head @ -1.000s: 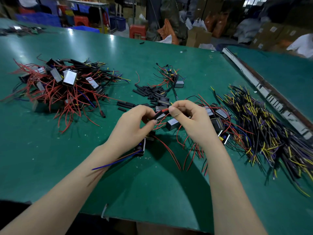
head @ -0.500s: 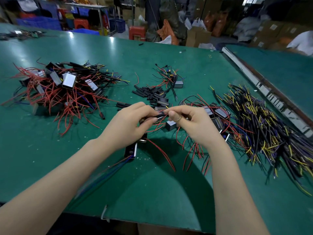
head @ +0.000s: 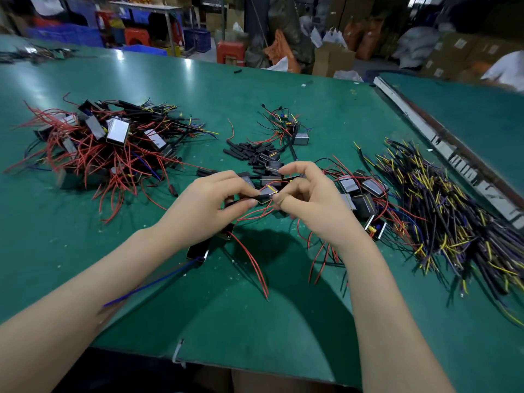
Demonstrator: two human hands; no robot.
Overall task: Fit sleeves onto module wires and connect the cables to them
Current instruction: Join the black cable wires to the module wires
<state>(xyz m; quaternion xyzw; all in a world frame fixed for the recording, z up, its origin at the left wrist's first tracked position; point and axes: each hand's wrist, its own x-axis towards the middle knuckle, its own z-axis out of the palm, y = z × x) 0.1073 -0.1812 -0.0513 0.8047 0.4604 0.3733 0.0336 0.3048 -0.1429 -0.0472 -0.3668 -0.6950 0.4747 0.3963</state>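
Sleeve [head: 256, 197] pinched by both hands [head: 209, 211] [head: 309, 205] above green table [head: 255, 321]; cartons [head: 331, 59] behind.

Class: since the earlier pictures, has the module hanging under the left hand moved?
Cannot tell: the module stays below the left hand, but the camera shifted, so table position is unclear.
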